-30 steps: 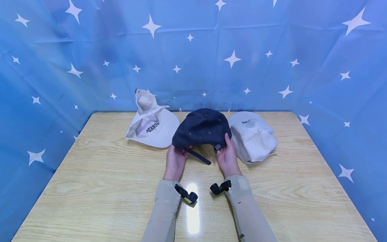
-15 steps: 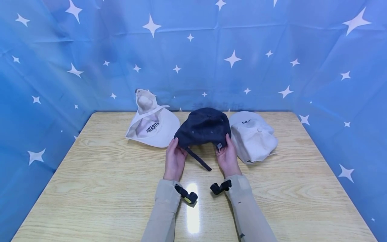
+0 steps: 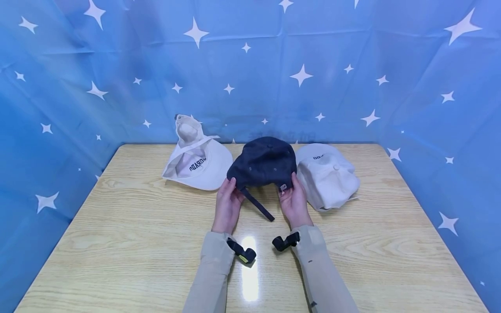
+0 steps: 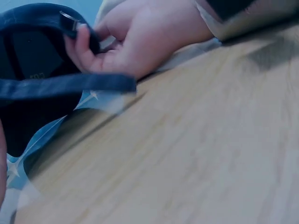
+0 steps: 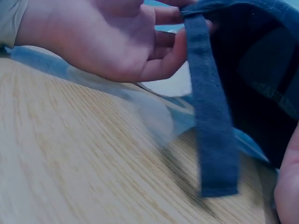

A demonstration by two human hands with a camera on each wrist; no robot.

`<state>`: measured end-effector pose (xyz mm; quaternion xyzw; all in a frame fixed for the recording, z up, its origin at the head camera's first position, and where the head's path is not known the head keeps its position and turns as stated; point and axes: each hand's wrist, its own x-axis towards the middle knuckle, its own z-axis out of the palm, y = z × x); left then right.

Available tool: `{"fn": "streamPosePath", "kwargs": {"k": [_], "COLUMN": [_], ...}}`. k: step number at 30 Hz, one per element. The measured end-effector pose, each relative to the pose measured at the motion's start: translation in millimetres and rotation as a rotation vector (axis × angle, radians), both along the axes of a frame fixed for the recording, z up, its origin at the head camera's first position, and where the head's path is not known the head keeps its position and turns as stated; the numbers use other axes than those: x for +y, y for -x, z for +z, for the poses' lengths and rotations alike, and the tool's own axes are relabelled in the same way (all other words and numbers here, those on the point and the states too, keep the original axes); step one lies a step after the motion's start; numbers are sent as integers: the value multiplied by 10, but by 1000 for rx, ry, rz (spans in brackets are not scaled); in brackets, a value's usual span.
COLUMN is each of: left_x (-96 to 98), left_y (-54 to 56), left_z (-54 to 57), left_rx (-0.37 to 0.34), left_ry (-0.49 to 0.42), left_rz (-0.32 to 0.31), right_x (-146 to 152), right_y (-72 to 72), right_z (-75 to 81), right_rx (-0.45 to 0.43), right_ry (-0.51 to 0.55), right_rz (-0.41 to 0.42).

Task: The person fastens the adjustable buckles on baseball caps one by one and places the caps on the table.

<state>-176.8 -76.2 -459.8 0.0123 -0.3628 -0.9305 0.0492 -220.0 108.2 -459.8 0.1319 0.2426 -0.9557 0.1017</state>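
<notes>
A navy baseball cap [image 3: 266, 163] is held up between my two hands, its back opening facing me. My left hand [image 3: 227, 206] pinches the left edge of that opening, thumb outside and fingers underneath. On the other edge, by the small metal buckle [image 3: 283, 187], my right hand [image 3: 295, 203] grips the rim. The loose strap [image 3: 258, 204] dangles from the left side, unfastened. In the right wrist view, the strap [image 5: 212, 112] hangs down beside the left hand's fingers. Dark inner lining of the cap [image 4: 35, 56] shows in the left wrist view.
A white cap [image 3: 217, 167] lies tipped at the left with its inside and strap showing. Another pale cap [image 3: 330, 180] rests at the right, close to the navy one. Beneath is a wooden table [image 3: 137, 243]; behind it hangs a blue star-patterned cloth [image 3: 250, 65].
The navy cap has tilted and risen slightly, and its left edge has shifted right. My left thumb now shows on the cap's outside. The strap hangs lower and steeper. Both white caps stay put.
</notes>
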Motion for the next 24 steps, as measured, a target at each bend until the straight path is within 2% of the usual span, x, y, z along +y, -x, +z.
{"fn": "streamPosePath", "kwargs": {"k": [2, 6, 10, 14, 16, 20, 24], "left_x": [9, 16, 27, 52, 65, 93, 117], "left_y": [-2, 2, 1, -21, -33, -47, -48], "left_z": [-9, -17, -5, -2, -6, -19, -35], "left_rx": [-21, -26, 10, 31, 46, 69, 63], "left_ry": [54, 62, 72, 155, 198, 271, 360], "left_rz": [-19, -19, -56, -162, -217, -300, -347], "right_x": [0, -15, -36, -59, -70, -87, -94], "right_y": [13, 25, 17, 4, -1, -3, -7], "right_z": [-19, -40, -51, -59, -57, -52, -48], "right_rx": [-1, 78, 275, 467, 527, 573, 537], "right_ry": [45, 124, 157, 162, 173, 154, 95], "right_rz": [-4, -5, 22, 53, 67, 85, 86]}}
